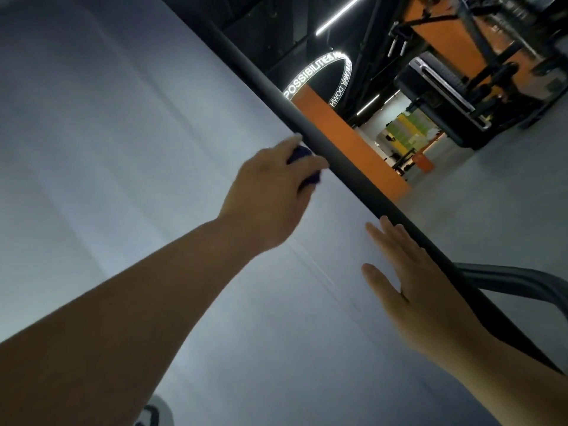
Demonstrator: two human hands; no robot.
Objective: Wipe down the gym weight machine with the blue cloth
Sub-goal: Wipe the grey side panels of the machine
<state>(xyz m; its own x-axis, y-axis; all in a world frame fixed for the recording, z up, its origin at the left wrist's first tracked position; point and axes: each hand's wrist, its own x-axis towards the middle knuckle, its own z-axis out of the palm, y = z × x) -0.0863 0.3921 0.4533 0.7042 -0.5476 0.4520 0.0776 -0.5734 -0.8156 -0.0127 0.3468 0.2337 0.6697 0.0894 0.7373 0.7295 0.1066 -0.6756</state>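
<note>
A glowing ring sign [304,78] is hanging in the upper middle of the frame, showing white letters; an orange pillar [344,139] is standing just below it; a strip light [341,15] is shining at the top; another black machine [442,96] is sitting at upper right on the grey floor [491,195]; green and yellow panels [408,130] are showing far behind.

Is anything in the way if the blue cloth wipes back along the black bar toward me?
Yes. The left hand presses the blue cloth on the pale panel beside the black bar. Nearer you along that edge, the right hand lies flat on the panel, in the cloth's path. Nothing else shows there.
</note>
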